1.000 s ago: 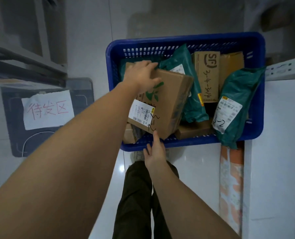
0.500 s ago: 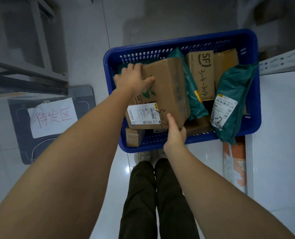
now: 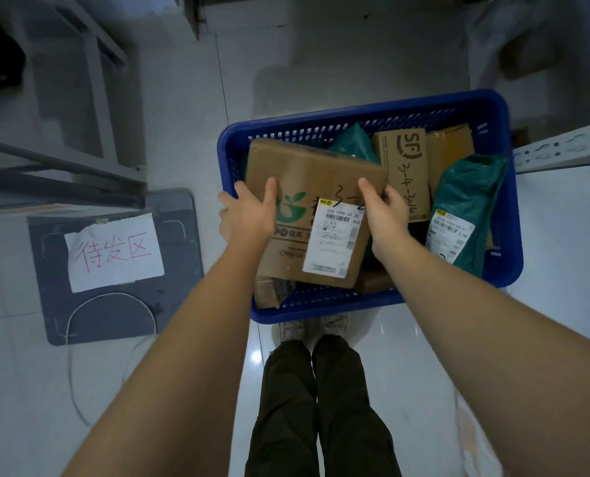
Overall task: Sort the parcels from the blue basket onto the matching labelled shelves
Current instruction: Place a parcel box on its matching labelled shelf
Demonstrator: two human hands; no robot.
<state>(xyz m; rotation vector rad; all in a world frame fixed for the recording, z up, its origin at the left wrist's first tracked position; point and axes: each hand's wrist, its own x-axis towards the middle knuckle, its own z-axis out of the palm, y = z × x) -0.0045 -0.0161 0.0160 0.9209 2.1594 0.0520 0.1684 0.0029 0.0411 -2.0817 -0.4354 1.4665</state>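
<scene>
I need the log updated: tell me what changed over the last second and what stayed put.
The right hand moved up from the basket's near rim to grip the big cardboard box opposite the left hand; the box is lifted and turned. Blue basket, green mailers and SF box stayed.

blue basket (image 3: pixel 514 215) crowded with parcels, bare floor (image 3: pixel 338 56) beyond, grey rack (image 3: pixel 63 160) blocking left

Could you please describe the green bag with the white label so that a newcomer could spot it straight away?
Find the blue basket on the floor. The green bag leans against its right-hand wall, just right of the tall box marked SF. Unlike the other green bag half buried at the back, it shows a white label facing up.
</scene>
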